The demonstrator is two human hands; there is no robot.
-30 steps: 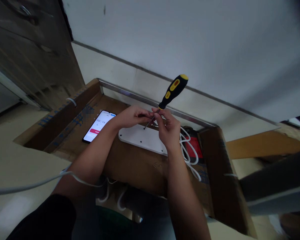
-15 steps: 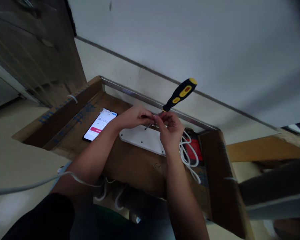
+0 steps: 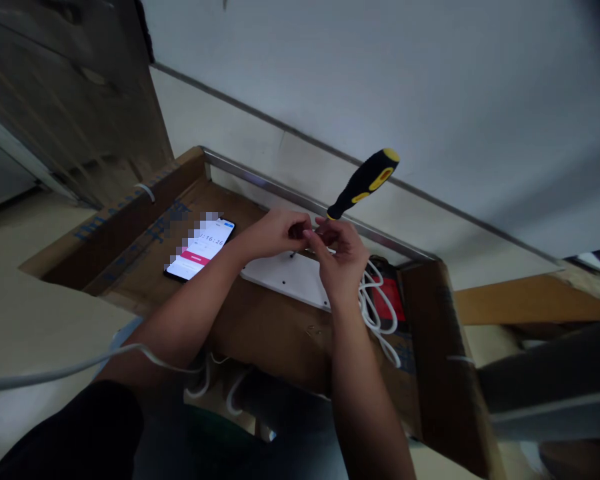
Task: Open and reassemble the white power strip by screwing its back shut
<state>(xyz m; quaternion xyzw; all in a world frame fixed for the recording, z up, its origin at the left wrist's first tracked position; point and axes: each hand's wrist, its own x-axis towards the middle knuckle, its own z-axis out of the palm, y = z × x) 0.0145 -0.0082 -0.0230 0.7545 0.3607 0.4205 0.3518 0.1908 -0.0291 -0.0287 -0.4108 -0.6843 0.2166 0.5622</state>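
Observation:
A screwdriver with a black and yellow handle leans up to the right, its thin shaft pointing down at a hole in a long white plastic housing, which looks like a power strip lying face down. My right hand has its fingers closed round the shaft just below the handle. From the other side my left hand pinches the shaft lower down, fingertips meeting those of the right. Both sets of fingertips partly hide the shaft and the far edge of the housing. Small screws lie on the cardboard in front.
Everything lies in a shallow cardboard box with raised sides. On the left is a phone showing a running timer. A coiled white cable and a red and black item are at the right. A white wall panel stands behind.
The screwdriver handle has turned about its axis, its yellow patches now facing lower right, and its top has shifted slightly up and right. My left fingers have curled a little more.

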